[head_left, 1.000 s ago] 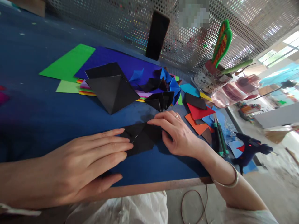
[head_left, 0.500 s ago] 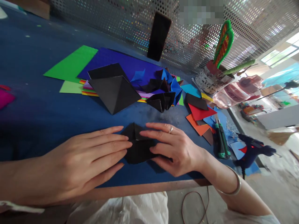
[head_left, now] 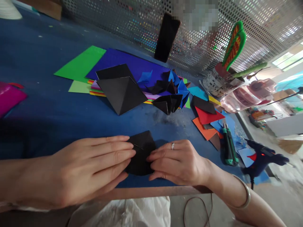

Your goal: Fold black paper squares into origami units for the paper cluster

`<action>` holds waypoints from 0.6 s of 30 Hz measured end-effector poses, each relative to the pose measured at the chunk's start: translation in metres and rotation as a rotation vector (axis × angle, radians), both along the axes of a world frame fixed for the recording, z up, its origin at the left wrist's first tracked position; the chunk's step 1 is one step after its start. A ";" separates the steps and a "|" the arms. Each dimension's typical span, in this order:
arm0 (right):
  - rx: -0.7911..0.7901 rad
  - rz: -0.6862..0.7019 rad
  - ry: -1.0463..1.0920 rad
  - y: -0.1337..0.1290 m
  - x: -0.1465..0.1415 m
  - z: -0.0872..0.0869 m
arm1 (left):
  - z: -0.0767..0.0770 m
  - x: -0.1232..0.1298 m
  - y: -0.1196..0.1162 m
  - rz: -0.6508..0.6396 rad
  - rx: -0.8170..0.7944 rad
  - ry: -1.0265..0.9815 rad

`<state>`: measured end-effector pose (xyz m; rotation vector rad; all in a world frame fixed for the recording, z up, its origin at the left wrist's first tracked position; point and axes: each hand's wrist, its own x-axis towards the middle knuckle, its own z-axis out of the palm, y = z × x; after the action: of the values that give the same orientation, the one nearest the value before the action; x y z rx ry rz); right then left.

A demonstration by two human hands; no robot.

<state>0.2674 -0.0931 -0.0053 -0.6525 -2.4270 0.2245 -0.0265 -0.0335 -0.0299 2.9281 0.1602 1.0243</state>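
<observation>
Black paper [head_left: 141,159], corner [head_left: 148,134] toward mesh [head_left: 255,41]

Your work surface is a blue tabletop [head_left: 71,116] with a brown front edge [head_left: 151,191]. Directly on it, beyond your hands, you have a green sheet [head_left: 80,64] beside a dark blue sheet [head_left: 113,63], partly covering it at one side. A folded black paper [head_left: 141,154] lies near your front edge. Toward your right are a red paper piece [head_left: 207,116], an orange paper piece [head_left: 204,129] and a green-handled cutter [head_left: 229,146]; at far left, a magenta item [head_left: 10,98].
</observation>
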 end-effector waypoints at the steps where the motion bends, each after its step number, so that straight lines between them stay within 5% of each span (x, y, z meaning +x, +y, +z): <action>1: -0.017 -0.004 0.012 0.000 0.000 0.000 | -0.002 -0.001 -0.002 -0.006 -0.007 0.003; 8: -0.246 -0.011 0.077 0.001 -0.007 -0.002 | -0.004 -0.005 -0.003 -0.122 -0.023 0.017; 12: -0.349 -0.194 0.151 -0.003 -0.015 -0.001 | -0.003 -0.004 -0.005 -0.140 -0.036 0.020; 18: -0.368 -0.427 0.047 -0.009 -0.025 0.002 | -0.011 -0.007 -0.027 0.026 -0.210 -0.005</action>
<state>0.2425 -0.1020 -0.0036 -1.2904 -2.1528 0.5065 -0.0336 -0.0609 -0.0406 2.7414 0.2877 0.9537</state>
